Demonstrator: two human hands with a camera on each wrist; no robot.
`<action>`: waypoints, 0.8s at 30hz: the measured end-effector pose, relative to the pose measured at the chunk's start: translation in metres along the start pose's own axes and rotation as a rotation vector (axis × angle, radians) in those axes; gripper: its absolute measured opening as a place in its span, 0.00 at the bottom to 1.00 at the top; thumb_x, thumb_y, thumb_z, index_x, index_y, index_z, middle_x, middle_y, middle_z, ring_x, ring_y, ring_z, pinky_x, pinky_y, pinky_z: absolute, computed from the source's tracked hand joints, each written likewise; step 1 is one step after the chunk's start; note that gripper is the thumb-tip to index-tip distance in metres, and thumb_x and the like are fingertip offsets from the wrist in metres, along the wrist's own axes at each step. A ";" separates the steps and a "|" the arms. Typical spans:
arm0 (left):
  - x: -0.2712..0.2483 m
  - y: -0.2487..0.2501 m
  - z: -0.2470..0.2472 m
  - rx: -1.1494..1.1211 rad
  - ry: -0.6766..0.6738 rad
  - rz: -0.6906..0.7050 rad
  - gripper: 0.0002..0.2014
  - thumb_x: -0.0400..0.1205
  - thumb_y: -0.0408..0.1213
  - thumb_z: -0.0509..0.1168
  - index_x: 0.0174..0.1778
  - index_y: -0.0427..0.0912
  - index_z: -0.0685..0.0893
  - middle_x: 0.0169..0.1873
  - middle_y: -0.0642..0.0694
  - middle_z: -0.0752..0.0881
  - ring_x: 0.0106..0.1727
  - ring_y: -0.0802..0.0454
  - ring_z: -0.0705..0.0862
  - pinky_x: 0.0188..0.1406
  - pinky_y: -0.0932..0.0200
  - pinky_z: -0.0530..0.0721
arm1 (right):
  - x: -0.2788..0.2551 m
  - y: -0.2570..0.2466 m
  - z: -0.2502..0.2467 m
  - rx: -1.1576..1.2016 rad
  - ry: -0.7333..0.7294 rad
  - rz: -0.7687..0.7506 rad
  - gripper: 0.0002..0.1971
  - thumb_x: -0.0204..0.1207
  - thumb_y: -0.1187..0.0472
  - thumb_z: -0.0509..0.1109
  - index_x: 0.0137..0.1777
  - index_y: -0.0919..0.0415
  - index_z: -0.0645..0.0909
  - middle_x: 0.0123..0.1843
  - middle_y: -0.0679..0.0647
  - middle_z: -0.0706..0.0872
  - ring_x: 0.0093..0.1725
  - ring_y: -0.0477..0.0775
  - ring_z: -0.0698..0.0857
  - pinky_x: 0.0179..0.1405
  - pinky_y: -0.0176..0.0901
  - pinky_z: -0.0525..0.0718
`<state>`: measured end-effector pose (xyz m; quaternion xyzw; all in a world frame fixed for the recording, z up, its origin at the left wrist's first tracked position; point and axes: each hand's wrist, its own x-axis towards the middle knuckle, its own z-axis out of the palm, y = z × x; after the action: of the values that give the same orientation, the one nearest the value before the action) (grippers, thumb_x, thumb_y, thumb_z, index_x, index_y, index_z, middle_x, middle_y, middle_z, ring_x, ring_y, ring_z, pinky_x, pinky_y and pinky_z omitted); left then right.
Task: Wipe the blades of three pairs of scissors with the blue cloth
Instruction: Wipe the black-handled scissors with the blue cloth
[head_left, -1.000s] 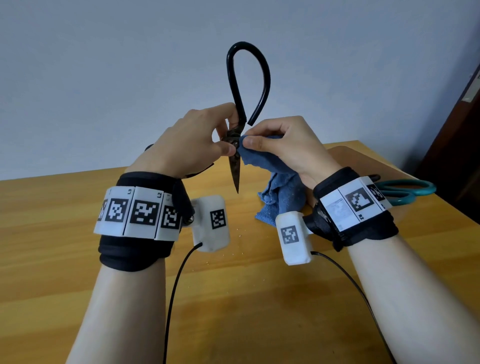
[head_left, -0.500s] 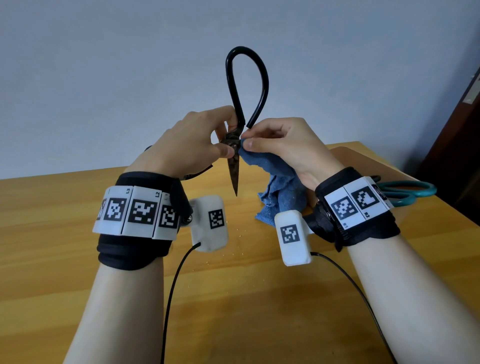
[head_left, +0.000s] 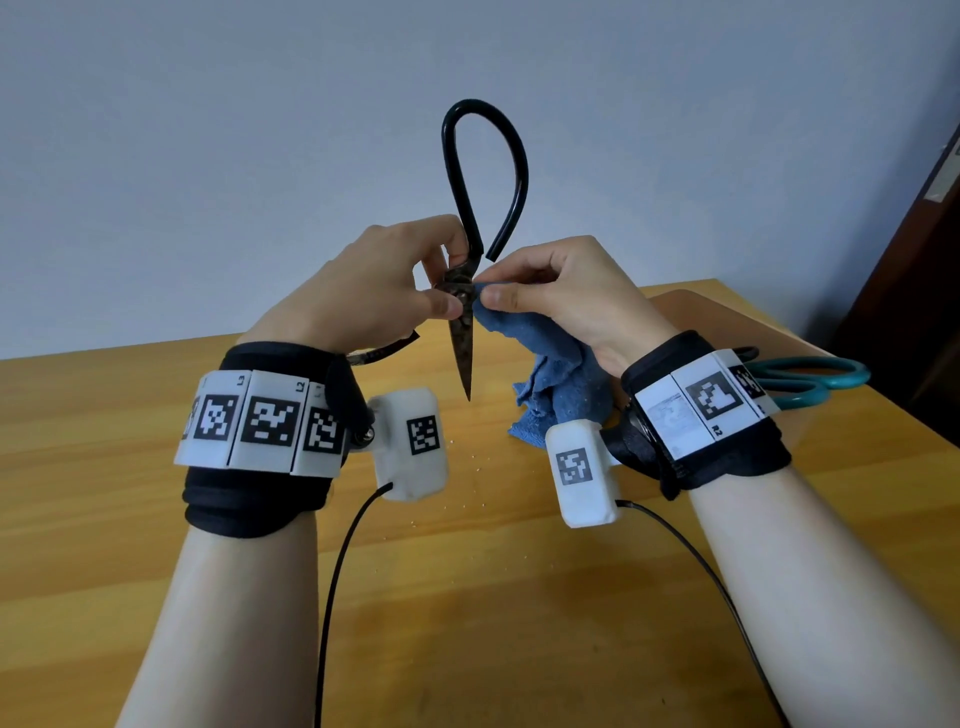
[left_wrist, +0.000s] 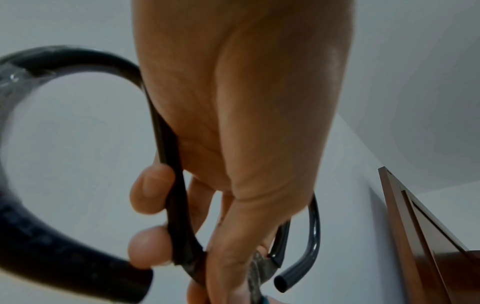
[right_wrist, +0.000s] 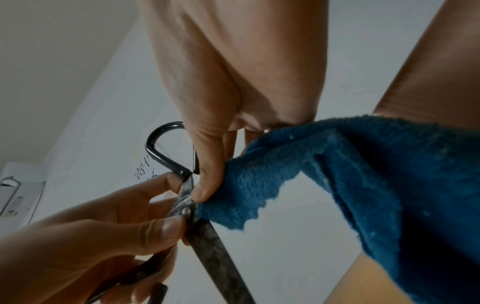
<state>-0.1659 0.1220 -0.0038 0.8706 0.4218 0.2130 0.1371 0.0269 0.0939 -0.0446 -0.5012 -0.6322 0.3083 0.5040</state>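
Note:
Black-handled scissors (head_left: 467, 260) with dark, rusty blades (head_left: 462, 348) point tip-down above the wooden table (head_left: 156, 519). My left hand (head_left: 374, 291) pinches them at the pivot, thumb on the rivet; the left wrist view shows fingers curled round the black handle loop (left_wrist: 179, 205). My right hand (head_left: 561, 296) pinches the blue cloth (head_left: 556, 374) against the top of the blades beside the pivot (right_wrist: 185, 210), the cloth (right_wrist: 337, 174) hanging down below my palm. Teal-handled scissors (head_left: 810, 379) lie behind my right wrist. A third pair is not in view.
A brown tray or board (head_left: 727, 322) sits at the table's far right under the teal scissors. A dark wooden door frame (head_left: 924, 249) stands at the right edge. Small crumbs (head_left: 475, 467) dot the table between my wrists.
My right hand has slid the cloth up the blades to the pivot. Both hands and the scissors sit slightly lower in view.

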 end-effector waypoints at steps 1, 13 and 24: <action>0.000 0.001 0.000 -0.004 0.001 0.002 0.14 0.82 0.37 0.73 0.46 0.57 0.74 0.47 0.58 0.84 0.31 0.56 0.82 0.40 0.53 0.80 | 0.000 0.000 0.000 -0.009 0.012 -0.004 0.05 0.72 0.63 0.81 0.46 0.57 0.92 0.45 0.54 0.93 0.44 0.44 0.89 0.50 0.39 0.87; 0.001 0.000 0.000 -0.008 0.017 0.023 0.12 0.82 0.38 0.73 0.48 0.56 0.74 0.47 0.58 0.83 0.32 0.58 0.81 0.45 0.49 0.81 | 0.002 -0.003 -0.001 -0.043 0.051 0.013 0.03 0.74 0.64 0.79 0.43 0.56 0.92 0.43 0.55 0.93 0.43 0.46 0.89 0.52 0.43 0.87; 0.000 0.001 -0.001 -0.007 0.019 0.027 0.12 0.82 0.37 0.73 0.49 0.55 0.74 0.46 0.58 0.83 0.34 0.58 0.81 0.44 0.49 0.80 | 0.003 -0.001 0.000 -0.110 0.063 0.007 0.02 0.73 0.61 0.80 0.43 0.55 0.90 0.40 0.47 0.91 0.42 0.41 0.88 0.46 0.35 0.85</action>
<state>-0.1655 0.1211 -0.0022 0.8736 0.4105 0.2248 0.1332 0.0264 0.0964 -0.0423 -0.5398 -0.6302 0.2591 0.4942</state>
